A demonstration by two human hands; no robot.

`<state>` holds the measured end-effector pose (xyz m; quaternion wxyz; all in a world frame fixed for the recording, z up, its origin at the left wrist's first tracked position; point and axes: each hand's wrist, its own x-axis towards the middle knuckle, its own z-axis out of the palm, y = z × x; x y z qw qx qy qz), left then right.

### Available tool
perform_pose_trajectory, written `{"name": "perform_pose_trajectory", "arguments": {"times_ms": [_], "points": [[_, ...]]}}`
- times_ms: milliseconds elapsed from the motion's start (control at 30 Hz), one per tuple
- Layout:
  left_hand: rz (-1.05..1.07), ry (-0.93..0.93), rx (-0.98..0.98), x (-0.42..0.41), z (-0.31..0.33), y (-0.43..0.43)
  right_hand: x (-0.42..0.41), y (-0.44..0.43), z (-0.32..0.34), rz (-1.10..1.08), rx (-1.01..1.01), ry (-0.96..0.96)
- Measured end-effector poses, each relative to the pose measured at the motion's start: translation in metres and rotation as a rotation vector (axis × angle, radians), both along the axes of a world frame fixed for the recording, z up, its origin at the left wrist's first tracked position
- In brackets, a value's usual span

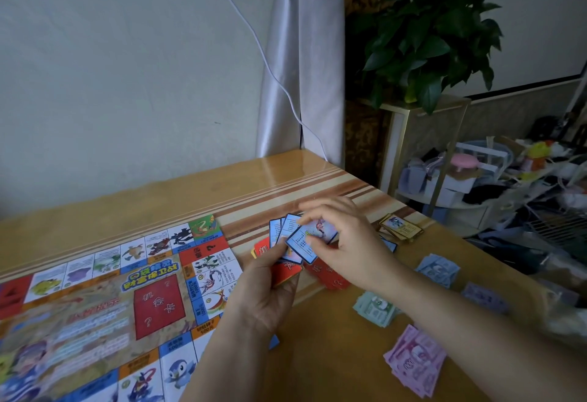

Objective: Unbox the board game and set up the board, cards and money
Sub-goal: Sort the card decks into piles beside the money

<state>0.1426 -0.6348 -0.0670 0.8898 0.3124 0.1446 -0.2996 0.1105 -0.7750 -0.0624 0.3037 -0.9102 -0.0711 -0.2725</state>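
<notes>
A wooden counter stands against a pale wall. The game board lies open on its left part, with its near and left edges cut off by the frame.

Just right of the board, the left hand holds a fan of blue-bordered cards, fingers curled round them, with a red card in the same grip. The right hand pinches the front card of the fan between thumb and fingers. Both hands partly hide the loose red cards lying on the counter beneath.

Gold-bordered cards sit near the far right edge. Money lies in separate piles to the right: blue notes, green notes, blurred purple notes and pink notes.

The board's writing is Chinese and upside down. Its red centre panel shows question marks.

Behind the counter are a curtain, a white cable, a leafy plant and a cluttered rack, too blurred to make out.
</notes>
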Motion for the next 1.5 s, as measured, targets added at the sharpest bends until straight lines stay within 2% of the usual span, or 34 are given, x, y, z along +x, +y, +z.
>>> {"name": "perform_pose_trajectory", "arguments": {"times_ms": [133, 267, 300, 333, 400, 433, 467, 500, 633, 767, 867, 933, 1033, 1267, 1333, 1433, 1500], "points": [[0.011, -0.108, 0.128, 0.003, -0.007, -0.003, 0.002, -0.009, 0.016, -0.056, 0.12, 0.321], [0.04, -0.142, 0.156, 0.007, -0.013, -0.003, 0.003, -0.017, 0.027, -0.145, 0.115, 0.357], [0.053, -0.156, 0.159, 0.01, -0.014, -0.003, 0.003, -0.018, 0.029, -0.159, 0.204, 0.354], [0.069, -0.168, 0.16, 0.012, -0.015, -0.003, 0.003, -0.018, 0.029, -0.147, 0.397, 0.351], [0.091, -0.173, 0.162, 0.014, -0.017, -0.003, 0.002, -0.012, 0.029, -0.053, 0.996, 0.336], [0.095, -0.172, 0.169, 0.015, -0.018, -0.003, 0.002, -0.005, 0.026, -0.036, 1.201, 0.318], [0.091, -0.178, 0.17, 0.015, -0.019, -0.004, 0.003, 0.002, 0.021, -0.057, 1.287, 0.312], [0.079, -0.189, 0.165, 0.014, -0.019, -0.005, 0.004, 0.008, 0.014, -0.106, 1.251, 0.329], [0.059, -0.229, 0.172, 0.009, -0.021, -0.009, 0.006, 0.027, -0.005, -0.192, 0.802, 0.352], [0.018, -0.315, 0.249, 0.007, -0.02, -0.004, 0.007, 0.02, 0.005, -0.13, 0.576, 0.435], [-0.073, -0.461, 0.4, 0.01, -0.02, 0.003, 0.003, 0.004, 0.025, -0.09, 0.239, 0.476], [-0.139, -0.53, 0.471, 0.01, -0.018, 0.004, 0.003, -0.006, 0.039, 0.015, 0.071, 0.479], [-0.181, -0.528, 0.473, 0.006, -0.016, 0.002, 0.006, -0.014, 0.049, 0.097, -0.135, 0.565], [0.0, -0.254, 0.193, 0.008, -0.013, -0.001, 0.006, -0.024, 0.036, -0.02, -0.089, 0.412], [0.016, -0.228, 0.129, 0.009, -0.013, 0.0, 0.006, -0.036, 0.036, -0.047, -0.005, 0.381], [0.022, -0.178, 0.078, 0.008, -0.013, 0.001, 0.009, -0.064, 0.027, -0.28, 0.109, 0.279], [0.025, -0.148, 0.069, 0.007, -0.013, 0.001, 0.008, -0.075, 0.013, -0.439, 0.068, 0.277]]}}
